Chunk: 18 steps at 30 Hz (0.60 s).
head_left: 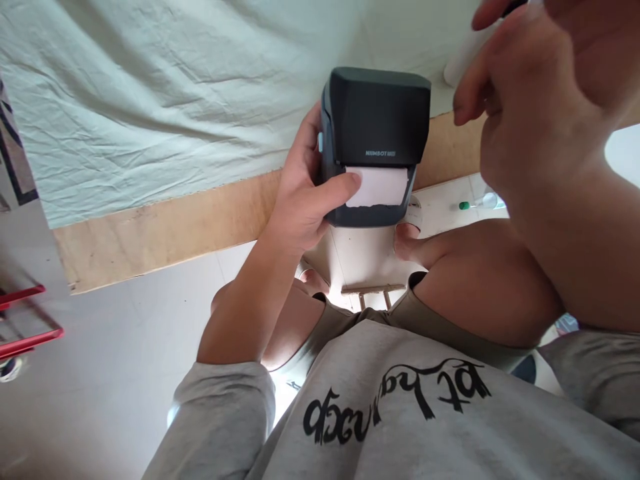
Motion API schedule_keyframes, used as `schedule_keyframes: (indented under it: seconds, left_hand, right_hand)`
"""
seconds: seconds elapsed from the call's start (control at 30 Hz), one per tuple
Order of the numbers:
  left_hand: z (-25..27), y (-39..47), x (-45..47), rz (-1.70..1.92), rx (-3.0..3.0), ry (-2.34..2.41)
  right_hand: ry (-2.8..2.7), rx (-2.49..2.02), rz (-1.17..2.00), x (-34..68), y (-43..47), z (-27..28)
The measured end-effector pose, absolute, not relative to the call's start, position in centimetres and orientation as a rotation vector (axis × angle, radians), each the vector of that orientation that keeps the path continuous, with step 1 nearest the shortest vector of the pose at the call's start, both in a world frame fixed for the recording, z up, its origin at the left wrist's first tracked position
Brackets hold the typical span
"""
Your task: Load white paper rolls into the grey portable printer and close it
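Head view: the left hand point(300, 200) grips the dark printer point(375, 143) by its side, thumb pressed onto the white label point(377, 187) at the slot; the printer is held above the lap, before the table edge point(165, 227) with its pale cloth point(150, 100); the right hand point(530, 100) is raised near the lens — fingers curled, whether it holds anything I cannot tell.

right hand point(540, 113): fingertips cut off at top edge | white roll point(463, 57): mostly hidden behind it
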State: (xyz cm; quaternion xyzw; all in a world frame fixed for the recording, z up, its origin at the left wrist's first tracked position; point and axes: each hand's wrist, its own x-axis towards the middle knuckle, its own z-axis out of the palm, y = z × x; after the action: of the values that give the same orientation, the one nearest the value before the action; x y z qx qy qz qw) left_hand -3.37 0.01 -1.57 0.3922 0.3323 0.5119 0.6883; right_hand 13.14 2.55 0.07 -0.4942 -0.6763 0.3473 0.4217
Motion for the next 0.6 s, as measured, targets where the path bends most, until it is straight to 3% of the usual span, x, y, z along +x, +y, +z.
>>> schedule_keyframes:
  seconds: [0.07,0.27,0.6]
  left_hand:
    - [-1.4,-0.1,-3.3,1.164,0.857,0.709]
    - [-0.7,-0.3,-2.7,1.151,0.815,0.825]
    - [-0.5,0.2,-2.5,1.193,0.957,0.862]
  right_hand:
    - [-1.763,-1.229,0.763,12.9,2.6,0.0]
    - [-2.107,-1.155,1.152,12.9,2.7,-0.9]
    - [-2.182,-1.091,0.987,12.5,3.6,-1.5]
